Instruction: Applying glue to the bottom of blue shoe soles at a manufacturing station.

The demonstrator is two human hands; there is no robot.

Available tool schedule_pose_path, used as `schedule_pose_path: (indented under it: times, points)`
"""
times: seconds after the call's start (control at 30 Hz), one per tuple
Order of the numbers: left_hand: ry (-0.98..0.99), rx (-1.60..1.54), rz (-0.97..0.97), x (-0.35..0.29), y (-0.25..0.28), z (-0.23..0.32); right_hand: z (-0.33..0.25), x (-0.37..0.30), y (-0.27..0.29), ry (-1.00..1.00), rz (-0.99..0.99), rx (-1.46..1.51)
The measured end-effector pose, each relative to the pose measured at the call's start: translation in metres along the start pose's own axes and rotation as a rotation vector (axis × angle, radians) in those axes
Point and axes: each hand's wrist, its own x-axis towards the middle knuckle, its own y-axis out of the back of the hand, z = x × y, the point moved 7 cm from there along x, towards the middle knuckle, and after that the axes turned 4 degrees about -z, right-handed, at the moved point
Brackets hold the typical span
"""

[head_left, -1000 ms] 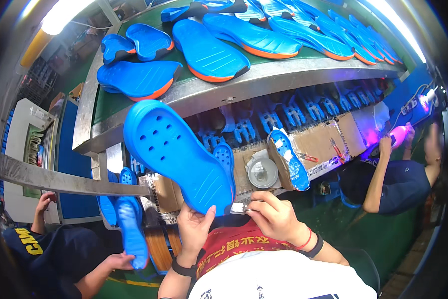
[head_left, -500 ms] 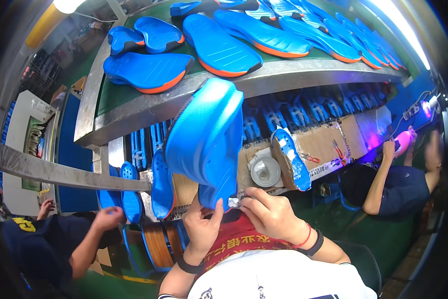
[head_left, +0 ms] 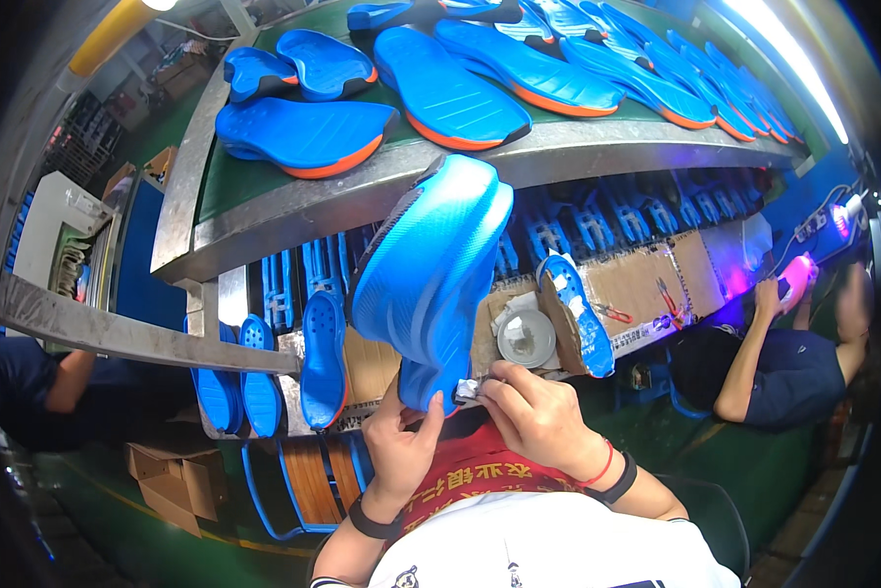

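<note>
here, your left hand grips the heel end of a blue shoe sole, thumb hooked up over its lower edge, holding it upright and slightly tilted with the toe pointing up toward the steel conveyor edge. your right hand is closed on a small white cloth, pinched in the fingertips and pressed against the sole's heel, just beside your left thumb. the sole's smooth, faintly ribbed face turns toward you; a dark rim shows along its left side.

beyond the sole, the green conveyor belt carries a row of blue soles with orange edges, lying flat and stretching away to the right. just below the conveyor edge and behind the sole, blue racks stand in a row. right of the sole's heel, a small white round dish sits on cardboard, with another blue sole propped on edge beside it. left of the held sole, more blue soles hang upright against a metal frame.

far right of the sole, another person's hand holds a pink glowing tool. far left, another person's arm shows below a metal bar.
</note>
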Motion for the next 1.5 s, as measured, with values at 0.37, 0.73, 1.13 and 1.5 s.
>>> schedule_pose_path:
  times: [0.37, 0.73, 1.13, 1.5]
  points:
    - [0.025, -0.03, -0.01, -0.001, 0.0, -0.008, -0.002, 0.002, 0.001, -0.024, 0.012, -0.042]
    - [0.049, -0.091, -0.067, 0.006, -0.003, -0.003, 0.001, 0.001, 0.023, -0.092, 0.127, -0.022]
    - [-0.138, -0.281, 0.015, 0.146, 0.11, 0.1, 0.03, -0.028, 0.047, -0.246, 0.307, 0.021]
    - [-0.222, -0.633, 0.321, 0.291, 0.204, 0.085, 0.025, -0.034, 0.039, -0.288, 0.272, 0.011]
